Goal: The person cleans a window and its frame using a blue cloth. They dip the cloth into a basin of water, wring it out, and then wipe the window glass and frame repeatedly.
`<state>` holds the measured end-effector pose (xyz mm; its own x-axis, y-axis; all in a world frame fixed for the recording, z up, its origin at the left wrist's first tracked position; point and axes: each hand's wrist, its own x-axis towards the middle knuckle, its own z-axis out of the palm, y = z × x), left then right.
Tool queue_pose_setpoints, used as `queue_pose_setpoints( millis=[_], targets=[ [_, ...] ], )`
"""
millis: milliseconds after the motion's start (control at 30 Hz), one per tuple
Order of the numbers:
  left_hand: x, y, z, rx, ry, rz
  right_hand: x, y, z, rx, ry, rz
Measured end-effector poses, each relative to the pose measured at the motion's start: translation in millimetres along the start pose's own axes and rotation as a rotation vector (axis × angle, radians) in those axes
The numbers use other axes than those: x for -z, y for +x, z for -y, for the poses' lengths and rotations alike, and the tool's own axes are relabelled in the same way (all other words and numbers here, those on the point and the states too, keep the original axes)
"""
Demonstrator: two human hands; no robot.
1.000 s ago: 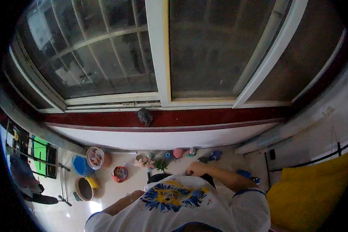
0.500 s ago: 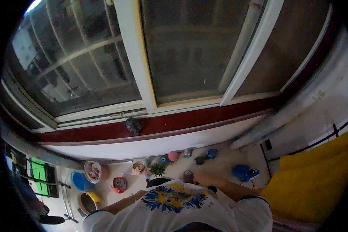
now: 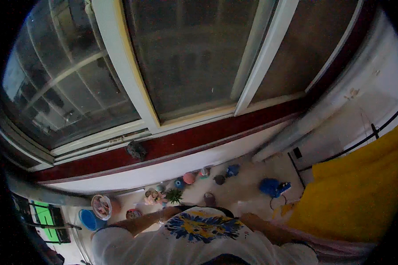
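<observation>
Several window panes [image 3: 190, 62] rise above a pale floor [image 3: 246, 190], a yellow cloth [image 3: 353, 194] and a white printed shirt [image 3: 208, 225]. The shirt hides both hands, so I cannot tell their grip; beyond the left forearm [image 3: 141, 224] stands a spiky green plant [image 3: 174, 196].

A pale floor [image 3: 247, 187] bears a blue bucket [image 3: 88, 220] left of the person's fingers [image 3: 247, 217], a green plant [image 3: 174, 196] and pink round object [image 3: 189, 178] ahead of them, and a blue object [image 3: 269, 187] to their right

Home, seemingly a balcony, sliding window [image 3: 188, 66], spiky green plant [image 3: 174, 196], blue bucket [image 3: 88, 222], yellow cloth [image 3: 353, 190]
</observation>
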<state>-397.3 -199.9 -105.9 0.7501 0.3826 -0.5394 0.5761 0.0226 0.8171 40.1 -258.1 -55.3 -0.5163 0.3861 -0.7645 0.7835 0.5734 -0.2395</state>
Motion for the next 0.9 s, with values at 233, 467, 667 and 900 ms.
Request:
queue_pose_setpoints(
  millis=[233, 467, 667, 900],
  targets=[
    [24.5, 98.9, -40.3, -0.428, 0.124, 0.127, -49.7, -48.2, -12.0, -0.278, 0.417, 0.032],
    [23.8, 89.3, -63.7, -0.393, 0.375, 0.058, -39.7, -45.8, -33.8, -0.334, 0.491, 0.025],
    [70.3, 29.5, -100.4, -0.149, 0.007, -0.203, 21.0, -16.4, -59.2, -0.228, 0.45, -0.023],
    [138.2, 33.9, -196.6, -0.189, -0.885, -0.836, 268.6, 41.1, 24.1, 0.447, 1.05, -0.812]
  ],
)
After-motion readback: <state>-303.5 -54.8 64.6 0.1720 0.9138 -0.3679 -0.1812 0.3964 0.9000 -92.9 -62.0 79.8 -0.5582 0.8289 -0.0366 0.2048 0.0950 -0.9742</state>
